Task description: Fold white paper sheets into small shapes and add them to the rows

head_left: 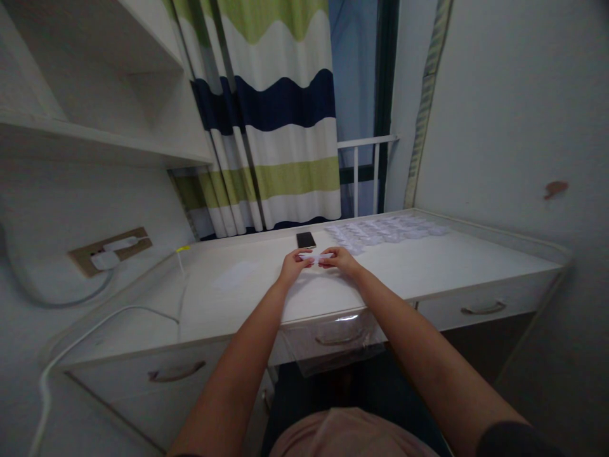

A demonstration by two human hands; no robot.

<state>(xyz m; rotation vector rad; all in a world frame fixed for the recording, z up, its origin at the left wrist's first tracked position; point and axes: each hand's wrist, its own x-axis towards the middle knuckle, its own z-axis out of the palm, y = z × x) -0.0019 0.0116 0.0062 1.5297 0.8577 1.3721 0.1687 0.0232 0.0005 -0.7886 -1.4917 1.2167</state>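
Pinching a small white piece between thumb and fingers, the left hand had it by one end while the right hand gripped the opposite end. The piece lay between the two sets of fingertips, touching both, with its middle showing in the gap; its folds were too small to make out. Whether its underside met the white surface below could not be told.

Just beyond the left hand lay a dark phone, flat and apart from the fingers. Past the right hand, toward the back of the surface, many whitish pieces stood in close rows, the nearest of them near that hand. Well to the left of the left hand, white sheets rested flat, hard to tell from the surface. Clear plastic hung over the front edge, between the two forearms, partly covering a drawer handle.
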